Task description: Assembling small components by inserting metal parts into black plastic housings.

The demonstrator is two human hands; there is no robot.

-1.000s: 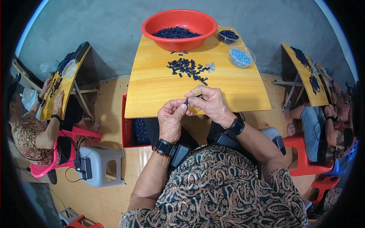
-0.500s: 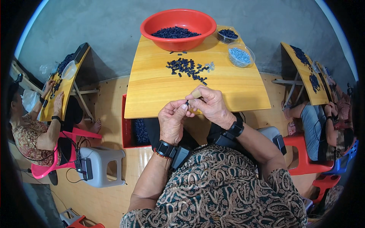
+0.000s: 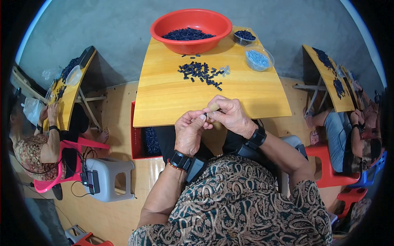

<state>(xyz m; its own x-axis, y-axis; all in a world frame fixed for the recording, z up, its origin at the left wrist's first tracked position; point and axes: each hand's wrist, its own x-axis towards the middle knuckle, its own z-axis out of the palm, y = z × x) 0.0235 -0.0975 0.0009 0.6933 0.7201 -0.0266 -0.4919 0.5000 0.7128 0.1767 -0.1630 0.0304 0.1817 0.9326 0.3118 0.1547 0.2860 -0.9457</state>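
My left hand (image 3: 190,130) and my right hand (image 3: 230,116) meet over the near edge of the wooden table (image 3: 164,102). Between their pinched fingertips is a small dark piece (image 3: 205,115), mostly hidden by the fingers. Both hands are closed on it. A tan wrap (image 3: 214,107) covers one finger of my right hand. Beyond my hands lies a loose pile of short dark tube-like pieces (image 3: 198,70). A few small clear pieces (image 3: 224,71) lie at the pile's right side.
A red basin (image 3: 191,45) of dark pieces stands at the back, beside a clear tub of dark pieces (image 3: 245,36) and a clear tub of light-blue pieces (image 3: 257,60). A red box (image 3: 134,141) sits below the table. People work at tables on both sides.
My hands have shifted very slightly to the right, still pinched together on the small piece. The person at the left has brought both hands closer together.
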